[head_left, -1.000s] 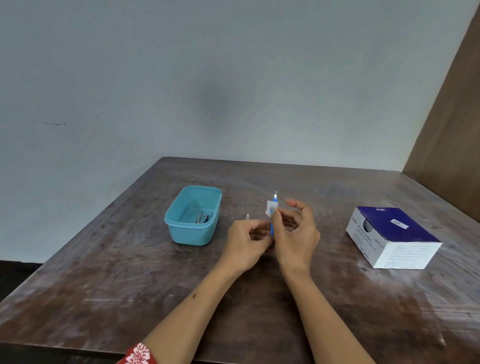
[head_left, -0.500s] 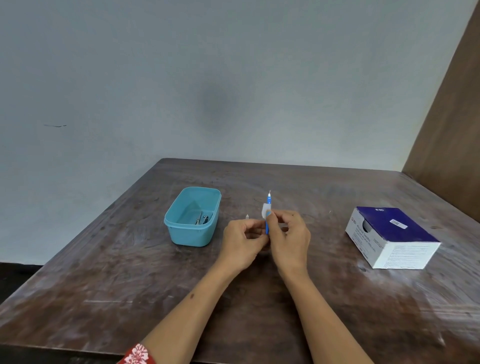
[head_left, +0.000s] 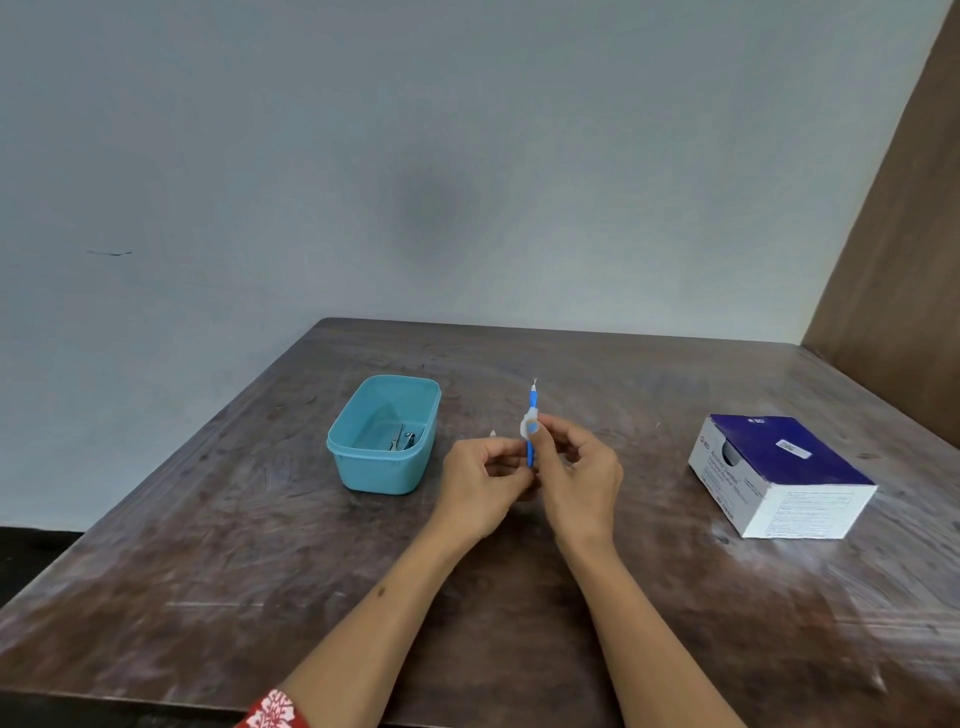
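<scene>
Head view: job judged approx. half done. A thin blue tool (head_left: 531, 402) is held upright above the counter (head_left: 519, 649), between tub (head_left: 363, 467) and box (head_left: 779, 457), and clear of the surface. A white swab (head_left: 527, 427) is wrapped round its mid-shaft. The upper shaft and metal tip stand bare above the swab, and a short blue length shows below it. So wiping seems under way but not finished. Left to do, prob.: the swab is to be run over the rest of the shaft, then the tool set down, poss. in the tub, where other metal tools (head_left: 401, 440) lie.

Pose: both forearms are brought in from the near edge and the hands meet at centre. Right hand (head_left: 579, 478): thumb and forefinger pinch the swab against the shaft, other fingers loosely curled. Left hand (head_left: 483, 480): fingers curled, lower end of the tool apparently pinched; exact contact is hidden by the fingers. A small white scrap (head_left: 492, 433) pokes up from the left hand; what it is can't be told.
</scene>
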